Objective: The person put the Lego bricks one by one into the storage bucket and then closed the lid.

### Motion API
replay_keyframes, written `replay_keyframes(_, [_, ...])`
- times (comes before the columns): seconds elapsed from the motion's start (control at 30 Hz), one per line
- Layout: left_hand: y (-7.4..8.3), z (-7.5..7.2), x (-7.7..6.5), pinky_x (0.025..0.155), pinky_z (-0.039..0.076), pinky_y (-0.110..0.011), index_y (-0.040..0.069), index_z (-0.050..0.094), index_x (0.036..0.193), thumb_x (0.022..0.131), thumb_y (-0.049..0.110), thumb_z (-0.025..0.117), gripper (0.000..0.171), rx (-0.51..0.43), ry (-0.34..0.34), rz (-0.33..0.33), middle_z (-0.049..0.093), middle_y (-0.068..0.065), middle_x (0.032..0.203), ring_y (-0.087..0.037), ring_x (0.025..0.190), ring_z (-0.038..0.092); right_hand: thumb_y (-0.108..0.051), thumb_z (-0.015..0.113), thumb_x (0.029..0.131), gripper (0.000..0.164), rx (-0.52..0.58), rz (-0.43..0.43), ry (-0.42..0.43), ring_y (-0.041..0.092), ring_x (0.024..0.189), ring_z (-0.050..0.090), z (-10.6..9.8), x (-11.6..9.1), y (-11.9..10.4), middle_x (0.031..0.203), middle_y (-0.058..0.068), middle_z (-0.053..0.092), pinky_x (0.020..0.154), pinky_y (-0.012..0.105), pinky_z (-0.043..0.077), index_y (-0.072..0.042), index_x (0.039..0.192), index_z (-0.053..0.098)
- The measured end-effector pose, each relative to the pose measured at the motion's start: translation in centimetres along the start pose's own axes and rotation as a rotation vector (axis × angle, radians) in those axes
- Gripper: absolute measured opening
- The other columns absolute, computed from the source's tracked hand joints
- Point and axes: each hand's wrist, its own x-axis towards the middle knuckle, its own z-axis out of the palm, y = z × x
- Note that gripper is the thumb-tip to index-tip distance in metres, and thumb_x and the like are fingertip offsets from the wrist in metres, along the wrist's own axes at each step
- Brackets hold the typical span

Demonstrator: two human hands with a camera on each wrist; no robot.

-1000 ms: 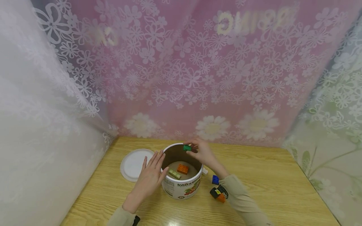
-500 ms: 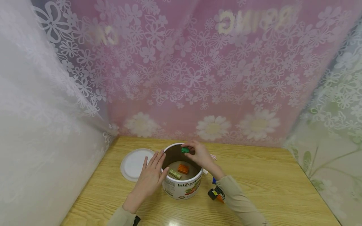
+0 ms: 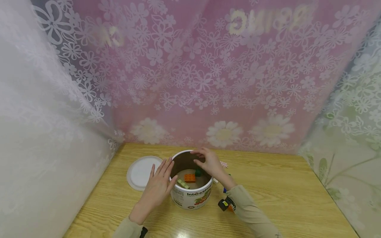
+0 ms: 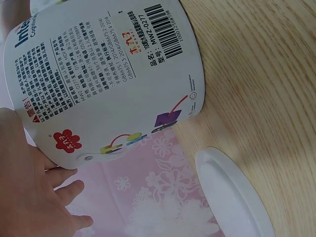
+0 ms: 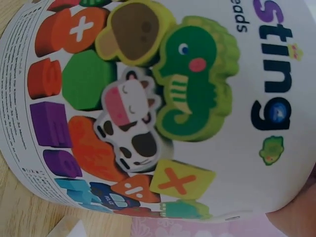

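A white round bucket (image 3: 190, 201) with printed sides stands on the table, its top uncovered. Inside lie an orange toy brick (image 3: 189, 178), a pale green toy brick (image 3: 183, 184) and a dark green toy brick (image 3: 198, 173). My left hand (image 3: 157, 185) rests on the bucket's left rim with straight fingers; the left wrist view shows this hand (image 4: 34, 182) against the bucket wall. My right hand (image 3: 212, 163) hangs over the right rim, thumb and fingers apart, holding nothing. The right wrist view is mostly printed bucket side (image 5: 133, 108).
A white round lid (image 3: 141, 173) lies left of the bucket. To its right, partly behind my right arm, are a blue brick (image 3: 224, 190), an orange piece (image 3: 231, 208), a pink-and-white checked piece (image 3: 224, 164) and a white piece (image 3: 215, 181). Patterned curtains surround the table.
My right hand has moved slightly left over the bucket and let go of the green brick, which now lies inside. The orange brick has turned a little. My left hand has stayed put.
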Motion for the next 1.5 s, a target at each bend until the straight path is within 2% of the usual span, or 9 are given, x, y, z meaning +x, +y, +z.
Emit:
replay_keyframes(0.3, [0.1, -0.1, 0.0, 0.119, 0.017, -0.065, 0.004, 0.040, 0.155, 0.106, 0.037, 0.052, 0.061, -0.005, -0.003, 0.002, 0.034, -0.011, 0.163, -0.032, 0.152, 0.028, -0.004, 0.073, 0.092, 0.029, 0.135, -0.022, 0.048, 0.032, 0.102, 0.067, -0.9, -0.6, 0.2, 0.115, 0.013, 0.070, 0.092, 0.050, 0.055, -0.006, 0.122, 0.072])
replay_keyframes(0.57, [0.0, -0.2, 0.0, 0.120, 0.017, -0.064, 0.004, 0.040, 0.156, 0.106, 0.038, 0.051, 0.061, -0.002, 0.001, 0.002, 0.033, -0.010, 0.164, -0.031, 0.152, 0.028, -0.007, 0.073, 0.094, 0.032, 0.239, -0.050, 0.093, 0.037, 0.112, 0.065, -2.6, -1.7, 0.1, 0.122, 0.013, 0.069, 0.096, 0.052, 0.054, -0.005, 0.126, 0.070])
replay_keyframes(0.73, [-0.1, -0.1, 0.0, 0.119, 0.017, -0.065, 0.004, 0.040, 0.155, 0.105, 0.036, 0.054, 0.061, 0.000, 0.009, 0.004, 0.034, -0.010, 0.163, -0.032, 0.151, 0.029, -0.005, 0.073, 0.093, 0.036, 0.271, -0.066, 0.128, 0.040, 0.115, 0.062, -3.8, -2.4, 0.5, 0.126, 0.019, 0.067, 0.098, 0.057, 0.051, 0.000, 0.128, 0.067])
replay_keyframes(0.9, [-0.1, 0.0, 0.0, 0.119, 0.017, -0.065, 0.004, 0.041, 0.155, 0.105, 0.035, 0.054, 0.061, -0.001, 0.007, 0.005, 0.034, -0.010, 0.163, -0.032, 0.151, 0.030, 0.001, 0.071, 0.093, 0.039, 0.257, -0.050, 0.154, 0.039, 0.119, 0.061, -4.8, -3.4, 1.5, 0.130, 0.021, 0.065, 0.099, 0.060, 0.048, 0.002, 0.131, 0.064])
replay_keyframes(1.1, [0.0, -0.1, 0.0, 0.120, 0.015, -0.064, 0.004, 0.040, 0.155, 0.105, 0.035, 0.054, 0.061, -0.005, 0.000, 0.002, 0.033, -0.010, 0.164, -0.030, 0.152, 0.027, -0.005, 0.070, 0.095, 0.037, 0.221, -0.011, 0.185, 0.036, 0.118, 0.061, -6.0, -4.9, 3.0, 0.129, 0.017, 0.066, 0.100, 0.055, 0.050, 0.000, 0.131, 0.065])
replay_keyframes(1.33, [0.0, 0.0, 0.0, 0.120, 0.016, -0.064, 0.004, 0.040, 0.155, 0.106, 0.036, 0.052, 0.061, -0.006, 0.001, 0.006, 0.033, -0.010, 0.164, -0.032, 0.151, 0.029, -0.009, 0.070, 0.096, 0.038, 0.190, 0.042, 0.198, 0.033, 0.119, 0.061, -7.2, -7.0, 5.1, 0.130, 0.015, 0.067, 0.100, 0.036, 0.052, -0.004, 0.133, 0.065])
replay_keyframes(1.4, [0.0, 0.0, 0.0, 0.120, 0.016, -0.065, 0.004, 0.040, 0.155, 0.106, 0.038, 0.051, 0.061, -0.005, 0.002, 0.009, 0.033, -0.010, 0.164, -0.032, 0.151, 0.029, -0.009, 0.069, 0.096, 0.038, 0.168, 0.049, 0.202, 0.034, 0.119, 0.061, -7.5, -7.7, 5.6, 0.131, 0.015, 0.066, 0.099, 0.038, 0.053, -0.005, 0.133, 0.065])
replay_keyframes(1.5, [0.0, -0.1, -0.1, 0.120, 0.015, -0.065, 0.003, 0.039, 0.156, 0.106, 0.039, 0.050, 0.062, -0.012, -0.001, 0.008, 0.032, -0.010, 0.164, -0.032, 0.152, 0.028, -0.009, 0.070, 0.096, 0.037, 0.150, 0.065, 0.202, 0.034, 0.118, 0.062, -7.7, -8.7, 6.3, 0.131, 0.015, 0.066, 0.098, 0.048, 0.053, -0.005, 0.133, 0.065])
